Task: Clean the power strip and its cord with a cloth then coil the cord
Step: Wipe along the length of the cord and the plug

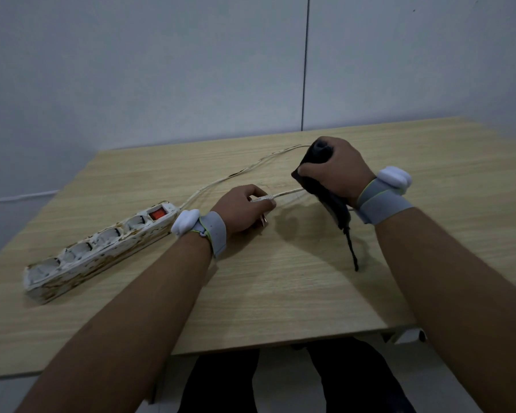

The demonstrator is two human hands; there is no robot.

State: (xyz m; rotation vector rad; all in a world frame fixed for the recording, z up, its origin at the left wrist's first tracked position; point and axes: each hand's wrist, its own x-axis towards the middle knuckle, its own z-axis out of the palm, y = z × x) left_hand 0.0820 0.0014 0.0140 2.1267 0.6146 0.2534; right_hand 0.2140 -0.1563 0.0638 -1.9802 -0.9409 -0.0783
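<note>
Left hand (245, 208) pinches the plug end while the right hand (337, 171) grips the dark cloth (331, 201) around the cord (242, 171), which loops far-right (power strip (102, 245) lies near-left).

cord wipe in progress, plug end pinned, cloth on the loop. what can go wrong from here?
1. The right hand grips the dark cloth around the cord; pulling hard could drag the stained power strip across the table.
2. The left hand pinches the plug end; a jerk could pull it free.
3. The cloth's hanging tail may snag the cord.
</note>
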